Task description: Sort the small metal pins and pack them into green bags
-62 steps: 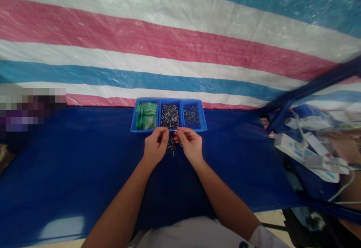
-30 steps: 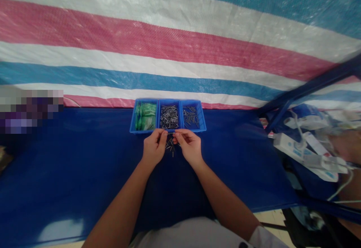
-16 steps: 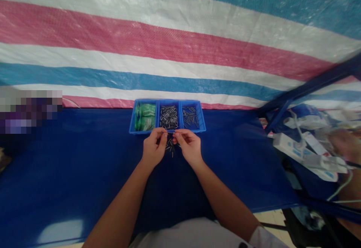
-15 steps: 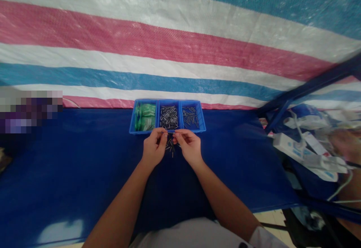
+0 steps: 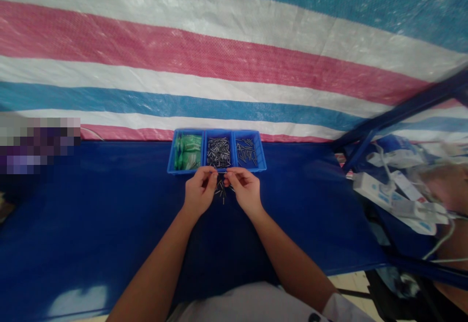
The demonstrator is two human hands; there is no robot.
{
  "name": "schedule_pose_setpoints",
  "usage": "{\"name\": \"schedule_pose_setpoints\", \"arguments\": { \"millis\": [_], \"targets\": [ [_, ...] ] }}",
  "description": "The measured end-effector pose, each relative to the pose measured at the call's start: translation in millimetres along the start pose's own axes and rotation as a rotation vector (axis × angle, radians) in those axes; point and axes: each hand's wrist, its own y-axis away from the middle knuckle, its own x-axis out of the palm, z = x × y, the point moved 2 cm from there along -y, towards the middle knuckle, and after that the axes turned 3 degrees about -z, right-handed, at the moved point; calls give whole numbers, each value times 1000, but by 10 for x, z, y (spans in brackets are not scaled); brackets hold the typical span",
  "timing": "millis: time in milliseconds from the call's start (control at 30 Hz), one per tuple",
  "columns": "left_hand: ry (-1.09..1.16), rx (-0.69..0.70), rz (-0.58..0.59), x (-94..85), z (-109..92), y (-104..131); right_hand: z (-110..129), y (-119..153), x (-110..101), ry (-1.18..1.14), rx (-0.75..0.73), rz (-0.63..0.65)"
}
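Observation:
My left hand (image 5: pixel 200 191) and my right hand (image 5: pixel 245 190) face each other at the front edge of the blue tray, both with fingers pinched. Between their fingertips runs a thin metal pin (image 5: pixel 221 172), held level, one end in each hand. Below it, a small pile of loose metal pins (image 5: pixel 222 194) lies on the table, partly hidden by my hands. Just beyond is the blue three-part tray (image 5: pixel 262 149). Green packets (image 5: pixel 191 147) fill its left compartment, many metal pins (image 5: pixel 218 149) the middle one, and fewer pins (image 5: pixel 247 152) the right one.
A dark blue table (image 5: pixel 109 224) runs under everything. Behind it hangs a striped plastic sheet (image 5: pixel 219 53). To the right stand a blue metal frame (image 5: pixel 356 156), white power strips (image 5: pixel 373 190) with cables, and a blurred person (image 5: pixel 448 190). A pixelated patch covers the far left.
My hands stay almost still, with the pin between them. At the right edge, the other person has shifted slightly.

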Motion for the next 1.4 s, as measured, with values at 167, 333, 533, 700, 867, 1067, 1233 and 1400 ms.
{"name": "schedule_pose_setpoints", "arguments": {
  "millis": [167,333,533,700,867,1067,1233,1400],
  "targets": [
    [-96,2,-12,-4,24,3,14,10,15,15,-4,-1],
    [-47,5,-25,-13,20,11,20,5,2,13,-5,7],
    [-40,37,-49,-14,-13,3,10,-10,-13,6,-11,5],
    [-70,12,-35,-4,28,8,11,0,-2,-9,-2,6],
    [-88,-8,-33,-7,58,15,4,5,2,-27,3,14],
    [-66,35,-47,-26,4,-2,-14,-22,-20,-18,17,-1],
    [-101,81,-62,-17,-20,-17,-13,-22,-13,-59,29,8],
    [-135,48,-42,-16,3,-7,5,0,2,-60,27,24]
  ]
}}
